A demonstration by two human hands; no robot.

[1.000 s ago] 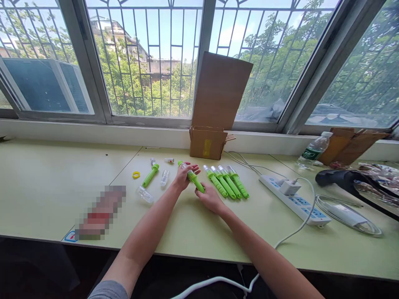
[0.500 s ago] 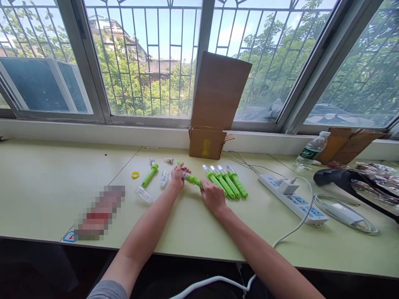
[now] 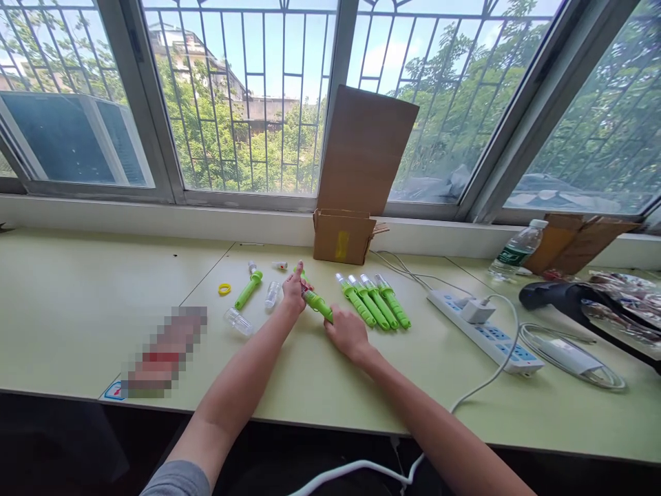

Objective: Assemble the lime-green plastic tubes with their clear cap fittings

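Over the middle of the table, my left hand [image 3: 295, 289] is closed around the upper end of a green light stick [image 3: 317, 303], hiding most of its tip. My right hand [image 3: 347, 329] grips the lower end of the same stick, which slants down to the right between them. To the left lie another green light stick [image 3: 248, 289], a yellow ring [image 3: 224, 290], a clear plastic cap [image 3: 273, 295] and a second clear cap [image 3: 239, 322]. A small white-and-clear part [image 3: 279, 265] rests behind my left hand. Several green sticks with clear tips [image 3: 379, 303] lie side by side at right.
An open cardboard box [image 3: 338, 238] stands against the window sill. On the right are a power strip [image 3: 488, 334] with a plugged-in charger, a coiled cable [image 3: 573, 358], a water bottle [image 3: 519, 249] and a black strap-like object [image 3: 568, 296]. A blurred patch [image 3: 168, 355] covers something at left.
My right hand has shifted slightly left and down, and the light stick's lower end has moved with it. My left hand stays almost in place, its thumb now pointing upward.
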